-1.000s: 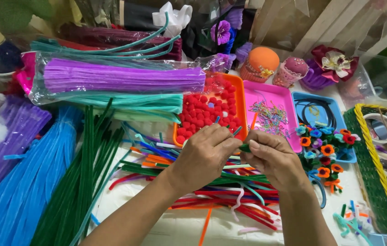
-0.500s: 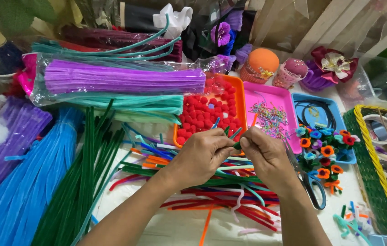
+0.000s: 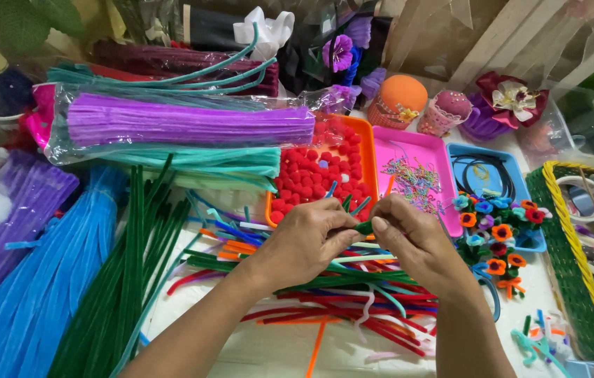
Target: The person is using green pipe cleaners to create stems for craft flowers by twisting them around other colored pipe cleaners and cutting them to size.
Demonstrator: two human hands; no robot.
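Both hands have been brought closer together since the earlier frames, so that the thumbs now nearly meet. A short green pipe cleaner piece (image 3: 364,227) is pinched between the left hand (image 3: 309,243) and the right hand (image 3: 412,241); each grip is closed tight on one end of it, seemingly so that it can be bent or twisted in the air, just above the loose pile of pipe cleaners (image 3: 339,294) on the worktop (image 3: 269,350). Blue-green stem tips are seen rising behind the fingers. Just beyond the hands lie an orange tray of red pompoms (image 3: 311,171) and a pink tray (image 3: 416,175). Small finished flowers (image 3: 496,234) lie right of the right hand, near a green basket (image 3: 563,259). Bundled stems in purple (image 3: 185,124) and dark green (image 3: 129,266) crowd the left side.
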